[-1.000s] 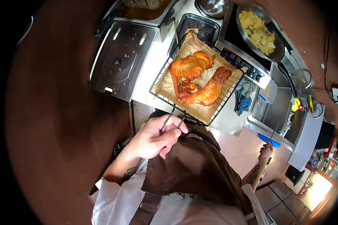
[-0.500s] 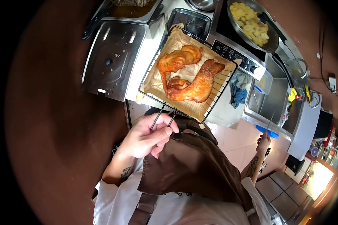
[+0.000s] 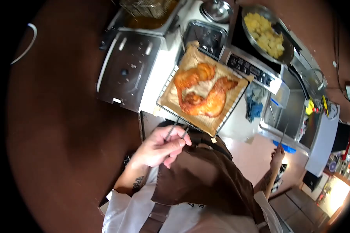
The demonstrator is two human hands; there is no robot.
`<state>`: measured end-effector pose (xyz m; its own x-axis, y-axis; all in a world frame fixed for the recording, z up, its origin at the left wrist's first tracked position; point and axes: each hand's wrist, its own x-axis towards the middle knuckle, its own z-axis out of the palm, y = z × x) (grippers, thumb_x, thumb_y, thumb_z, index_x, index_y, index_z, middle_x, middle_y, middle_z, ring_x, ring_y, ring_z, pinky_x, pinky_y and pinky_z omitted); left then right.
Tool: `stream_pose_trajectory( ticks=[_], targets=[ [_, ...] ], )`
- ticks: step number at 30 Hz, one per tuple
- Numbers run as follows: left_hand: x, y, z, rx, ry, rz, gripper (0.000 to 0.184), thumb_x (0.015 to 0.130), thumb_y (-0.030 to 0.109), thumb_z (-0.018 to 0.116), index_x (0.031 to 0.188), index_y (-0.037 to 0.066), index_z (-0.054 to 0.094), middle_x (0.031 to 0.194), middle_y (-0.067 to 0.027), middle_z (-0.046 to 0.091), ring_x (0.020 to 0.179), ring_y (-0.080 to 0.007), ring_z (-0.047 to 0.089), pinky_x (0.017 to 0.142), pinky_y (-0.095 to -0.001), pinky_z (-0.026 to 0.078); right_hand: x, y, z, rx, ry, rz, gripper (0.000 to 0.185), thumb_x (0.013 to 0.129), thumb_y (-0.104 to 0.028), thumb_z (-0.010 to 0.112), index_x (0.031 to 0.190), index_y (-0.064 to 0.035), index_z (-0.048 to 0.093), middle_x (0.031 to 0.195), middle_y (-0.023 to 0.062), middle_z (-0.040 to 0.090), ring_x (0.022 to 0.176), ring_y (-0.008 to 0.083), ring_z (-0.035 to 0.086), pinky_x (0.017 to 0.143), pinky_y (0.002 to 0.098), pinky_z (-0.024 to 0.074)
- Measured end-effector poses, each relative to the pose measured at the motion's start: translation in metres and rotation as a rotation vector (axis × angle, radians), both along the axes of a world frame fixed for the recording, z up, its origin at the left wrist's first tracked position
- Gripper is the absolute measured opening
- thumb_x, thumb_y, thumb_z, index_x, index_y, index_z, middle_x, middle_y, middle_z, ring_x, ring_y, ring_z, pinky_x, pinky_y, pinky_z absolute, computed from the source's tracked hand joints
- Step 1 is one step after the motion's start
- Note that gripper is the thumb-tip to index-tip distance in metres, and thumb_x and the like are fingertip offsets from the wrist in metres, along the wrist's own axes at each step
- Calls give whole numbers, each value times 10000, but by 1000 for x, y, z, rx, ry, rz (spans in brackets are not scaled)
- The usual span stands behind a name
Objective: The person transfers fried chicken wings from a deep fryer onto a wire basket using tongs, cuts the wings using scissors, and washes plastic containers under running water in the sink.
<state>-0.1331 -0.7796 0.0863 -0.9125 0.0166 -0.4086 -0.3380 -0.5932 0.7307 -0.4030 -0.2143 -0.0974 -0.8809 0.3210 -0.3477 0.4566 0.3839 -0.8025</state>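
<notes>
My left hand [image 3: 163, 146] is closed round the two wire handles of a black wire rack [image 3: 228, 116]. Brown parchment paper [image 3: 221, 73] lines the rack. On the paper lie browned, roasted poultry pieces [image 3: 208, 101], one of them curved with a narrow end. At the lower right, my right hand [image 3: 277, 155] is closed on a thin metal utensil [image 3: 285, 134] that points upward; its exact kind is too small to tell. This hand is near the edge of the sink.
A pan of yellow chunks [image 3: 265, 35] stands on the cooktop [image 3: 252, 70] at the upper right. Beside it are a sink [image 3: 287, 110], a blue-grey cloth [image 3: 254, 105], a black tray [image 3: 206, 37], metal bowls [image 3: 217, 11], a metal lid [image 3: 129, 72] and a fryer with a basket [image 3: 146, 7].
The view has shifted, moving the counter and cooktop right and down in the picture since half a second ago. Both hands keep their hold, and the poultry still lies on the paper.
</notes>
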Motion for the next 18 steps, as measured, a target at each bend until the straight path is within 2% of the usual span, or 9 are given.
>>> stream_pose_trajectory(
  ticks=[3,6,8,12,15,18],
  targets=[
    [-1,-1,-7,-70,-88,79,110,976,69,535,971,-18,601,518,-8,495,361,-84,443,369,-230,348,4,2,0,50,12,48,282,975,-238,558,1168,-39,611,705,21,552,470,79,465,397,220,355],
    [6,-10,-27,-136,-111,99,129,975,110,572,965,-12,614,552,-8,521,379,-83,454,383,-235,362,7,-6,8,80,-3,50,296,975,-254,559,1180,-46,605,712,32,562,459,96,480,394,229,368],
    [10,-18,-44,-197,-129,98,135,965,123,602,954,-10,623,572,-5,538,395,-88,461,404,-236,377,7,-5,6,100,-21,59,335,975,-275,543,1206,-37,596,711,9,515,476,81,462,401,227,347],
    [17,-28,-94,-230,-213,108,122,949,131,634,934,10,626,590,-1,555,466,-85,501,437,-230,390,13,-15,9,117,-44,62,314,979,-248,525,1197,-34,596,709,11,514,470,88,468,396,237,351],
    [19,-28,-135,-360,-188,93,120,945,142,645,904,33,618,598,8,565,490,-71,491,474,-227,393,16,-17,8,139,-56,96,305,978,-232,520,1199,-37,596,715,17,518,469,93,472,395,242,352],
    [29,-27,-161,-292,-220,79,118,937,137,657,894,39,606,606,12,556,508,-68,492,483,-233,400,21,-20,11,175,-59,114,303,973,-231,527,1197,-39,598,722,19,527,472,97,479,396,243,352]
  ],
)
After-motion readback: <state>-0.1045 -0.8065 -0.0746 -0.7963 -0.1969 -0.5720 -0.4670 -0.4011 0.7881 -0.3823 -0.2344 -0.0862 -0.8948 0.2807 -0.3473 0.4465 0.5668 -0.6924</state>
